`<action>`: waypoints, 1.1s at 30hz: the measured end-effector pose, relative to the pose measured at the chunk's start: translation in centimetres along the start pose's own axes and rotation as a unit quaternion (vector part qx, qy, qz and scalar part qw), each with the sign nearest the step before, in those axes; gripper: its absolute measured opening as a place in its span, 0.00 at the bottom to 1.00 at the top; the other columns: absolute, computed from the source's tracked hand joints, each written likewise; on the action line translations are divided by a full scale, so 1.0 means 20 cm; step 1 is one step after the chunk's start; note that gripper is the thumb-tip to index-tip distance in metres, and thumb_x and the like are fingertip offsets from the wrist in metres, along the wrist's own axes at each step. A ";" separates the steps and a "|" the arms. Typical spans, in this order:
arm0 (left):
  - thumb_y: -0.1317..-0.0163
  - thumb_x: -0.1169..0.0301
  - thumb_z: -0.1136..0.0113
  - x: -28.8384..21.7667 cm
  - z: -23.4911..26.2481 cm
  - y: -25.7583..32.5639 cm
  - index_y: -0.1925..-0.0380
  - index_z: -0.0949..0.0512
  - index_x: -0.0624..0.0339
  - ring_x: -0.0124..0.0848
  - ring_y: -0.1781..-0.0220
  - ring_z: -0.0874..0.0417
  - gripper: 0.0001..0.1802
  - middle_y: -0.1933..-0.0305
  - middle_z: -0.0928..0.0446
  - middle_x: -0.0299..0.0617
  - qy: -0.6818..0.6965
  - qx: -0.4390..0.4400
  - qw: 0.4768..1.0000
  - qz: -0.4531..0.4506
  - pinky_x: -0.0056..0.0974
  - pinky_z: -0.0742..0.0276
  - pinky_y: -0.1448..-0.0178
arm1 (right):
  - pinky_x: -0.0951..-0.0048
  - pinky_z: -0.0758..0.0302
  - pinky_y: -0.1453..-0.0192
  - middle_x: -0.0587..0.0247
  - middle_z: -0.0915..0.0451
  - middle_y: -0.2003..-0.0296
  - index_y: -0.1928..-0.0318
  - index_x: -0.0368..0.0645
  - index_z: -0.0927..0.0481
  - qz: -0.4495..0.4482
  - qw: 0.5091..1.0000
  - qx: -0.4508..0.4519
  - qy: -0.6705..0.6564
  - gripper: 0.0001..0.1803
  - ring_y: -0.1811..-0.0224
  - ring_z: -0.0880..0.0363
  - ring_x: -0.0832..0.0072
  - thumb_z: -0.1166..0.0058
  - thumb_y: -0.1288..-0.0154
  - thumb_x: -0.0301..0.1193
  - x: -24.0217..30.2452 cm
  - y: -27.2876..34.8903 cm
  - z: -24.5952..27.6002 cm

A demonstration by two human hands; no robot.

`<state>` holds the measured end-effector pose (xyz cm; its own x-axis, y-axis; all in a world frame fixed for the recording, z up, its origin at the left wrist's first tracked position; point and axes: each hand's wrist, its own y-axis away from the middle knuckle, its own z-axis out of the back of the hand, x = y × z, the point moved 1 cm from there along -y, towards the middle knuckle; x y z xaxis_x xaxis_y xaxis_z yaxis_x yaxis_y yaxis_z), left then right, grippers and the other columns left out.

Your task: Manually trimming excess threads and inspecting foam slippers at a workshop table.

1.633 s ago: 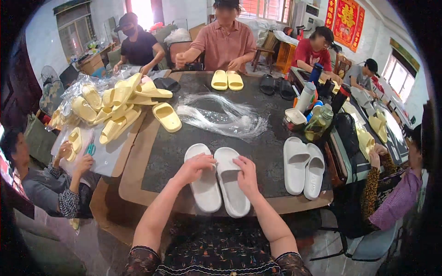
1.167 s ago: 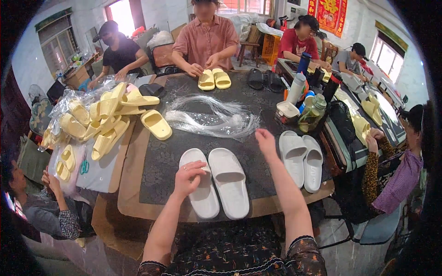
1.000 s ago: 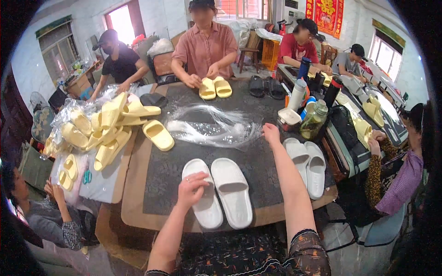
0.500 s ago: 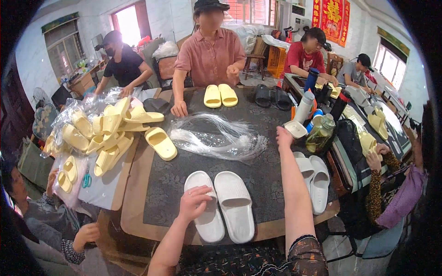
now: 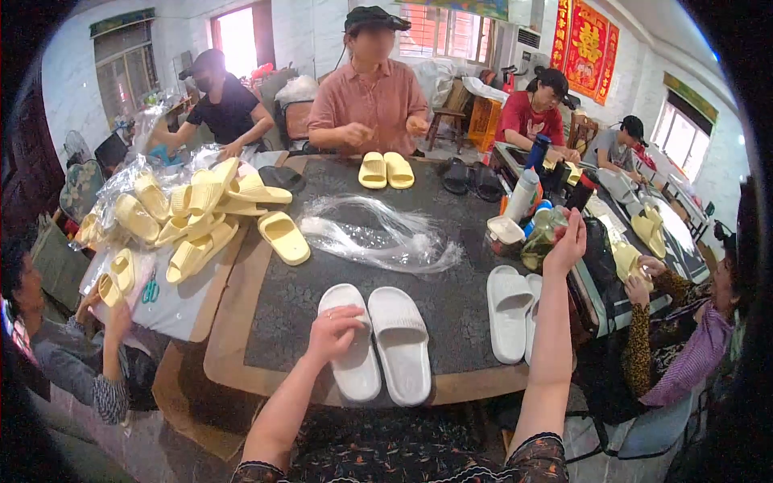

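Observation:
Two white slippers stand side by side at the near edge of the table. My left hand lies over the ridged strap of the left white slipper, its fingers curled on it. The right white slipper is untouched beside it. My right hand is raised in front of a greenish jar, fingers bunched upward; whatever they may hold is too small to make out. Below that hand stands a second white pair, whose left slipper shows fully; my forearm partly hides the other.
A bundle of clear strands lies mid-table, with yellow slippers beyond it and black slippers at far right. Yellow slippers are heaped at left near teal scissors. A small tub and bottles stand right. Several people sit or stand around.
My right hand has left the small tub and moved right and up. My left hand stays on the slipper. The person opposite has lifted a hand off the table.

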<state>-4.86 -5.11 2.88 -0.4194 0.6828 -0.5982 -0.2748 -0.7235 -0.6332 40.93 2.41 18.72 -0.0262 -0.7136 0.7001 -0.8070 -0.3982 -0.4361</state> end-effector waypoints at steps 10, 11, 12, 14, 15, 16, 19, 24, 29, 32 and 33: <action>0.57 0.79 0.45 0.01 0.00 -0.02 0.72 0.17 0.56 0.38 0.47 0.19 0.12 0.55 0.17 0.41 0.020 0.005 1.000 -0.013 0.42 0.25 0.42 | 0.86 0.43 0.78 0.68 0.23 0.70 0.60 0.41 0.23 0.075 0.994 0.080 -0.002 0.09 0.81 0.37 0.87 0.50 0.31 0.34 0.47 0.15 0.17; 0.55 0.78 0.45 0.02 0.01 -0.02 0.72 0.17 0.56 0.39 0.47 0.19 0.10 0.55 0.17 0.42 0.039 0.004 0.999 -0.012 0.41 0.26 0.42 | 0.86 0.47 0.79 0.73 0.31 0.75 0.58 0.37 0.23 0.047 0.992 0.120 -0.014 0.11 0.80 0.40 0.88 0.49 0.31 0.33 0.52 0.29 0.09; 0.55 0.78 0.45 0.03 0.01 -0.01 0.72 0.17 0.56 0.39 0.47 0.19 0.10 0.55 0.17 0.42 0.039 0.001 0.999 -0.015 0.41 0.26 0.42 | 0.86 0.46 0.78 0.73 0.30 0.76 0.60 0.37 0.24 0.012 0.976 0.218 0.020 0.10 0.81 0.40 0.88 0.49 0.33 0.32 0.55 0.38 0.08; 0.52 0.76 0.42 0.04 0.02 0.02 0.68 0.17 0.56 0.39 0.48 0.19 0.10 0.55 0.18 0.42 0.054 0.012 0.998 0.009 0.41 0.27 0.42 | 0.83 0.41 0.77 0.72 0.28 0.80 0.66 0.37 0.21 -0.091 0.931 0.339 0.100 0.10 0.80 0.35 0.87 0.46 0.35 0.32 0.61 0.64 0.01; 0.52 0.76 0.42 0.00 0.03 0.02 0.68 0.17 0.56 0.39 0.48 0.19 0.10 0.55 0.18 0.42 0.051 0.007 0.999 0.009 0.41 0.27 0.42 | 0.84 0.39 0.76 0.71 0.24 0.80 0.71 0.38 0.19 -0.147 0.892 0.409 0.123 0.10 0.79 0.31 0.87 0.45 0.36 0.32 0.63 0.75 -0.02; 0.49 0.74 0.41 -0.09 0.03 0.00 0.65 0.18 0.56 0.39 0.49 0.20 0.10 0.55 0.18 0.42 0.036 0.007 0.998 0.045 0.42 0.27 0.43 | 0.84 0.35 0.73 0.71 0.22 0.79 0.70 0.39 0.18 -0.201 0.855 0.460 0.132 0.10 0.77 0.27 0.87 0.44 0.37 0.32 0.61 0.86 -0.01; 0.46 0.71 0.39 -0.28 0.03 -0.02 0.59 0.19 0.57 0.40 0.51 0.20 0.13 0.55 0.19 0.42 0.033 0.025 0.997 0.065 0.42 0.27 0.43 | 0.81 0.28 0.66 0.72 0.20 0.73 0.64 0.40 0.16 -0.305 0.721 0.596 0.179 0.09 0.71 0.25 0.86 0.41 0.37 0.34 0.46 1.14 -0.03; 0.37 0.70 0.41 -0.40 -0.02 0.07 0.62 0.18 0.63 0.24 0.60 0.20 0.09 0.65 0.18 0.38 0.232 0.039 0.945 0.228 0.31 0.25 0.53 | 0.86 0.36 0.71 0.77 0.25 0.77 0.64 0.43 0.16 -0.448 0.658 0.598 0.094 0.11 0.75 0.32 0.90 0.42 0.36 0.37 0.19 1.53 -0.03; 0.33 0.67 0.45 -0.33 0.02 0.19 0.60 0.18 0.65 0.20 0.64 0.23 0.13 0.66 0.20 0.33 0.317 0.076 0.892 0.314 0.29 0.27 0.58 | 0.85 0.39 0.74 0.77 0.26 0.78 0.69 0.43 0.18 -0.495 0.659 0.558 0.094 0.12 0.78 0.33 0.90 0.43 0.35 0.38 0.13 1.64 0.00; 0.34 0.67 0.44 -0.35 0.00 0.23 0.58 0.19 0.66 0.20 0.64 0.23 0.13 0.65 0.20 0.33 0.335 0.069 0.873 0.349 0.28 0.28 0.59 | 0.85 0.39 0.75 0.77 0.26 0.79 0.71 0.43 0.19 -0.480 0.670 0.556 0.111 0.13 0.78 0.33 0.89 0.44 0.34 0.38 0.05 1.66 0.07; 0.36 0.67 0.43 -0.37 0.01 0.22 0.59 0.19 0.66 0.20 0.65 0.23 0.12 0.66 0.20 0.33 0.350 0.048 0.862 0.364 0.28 0.27 0.60 | 0.83 0.35 0.72 0.75 0.24 0.77 0.67 0.39 0.18 -0.475 0.661 0.570 0.111 0.14 0.75 0.31 0.88 0.43 0.35 0.38 0.03 1.66 0.07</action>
<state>-3.05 -13.38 4.71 0.1051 -0.0866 -0.9907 -0.2443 -0.9679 0.0587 14.93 -12.09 3.76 -0.0156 0.2218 0.9750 0.4448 -0.8717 0.2055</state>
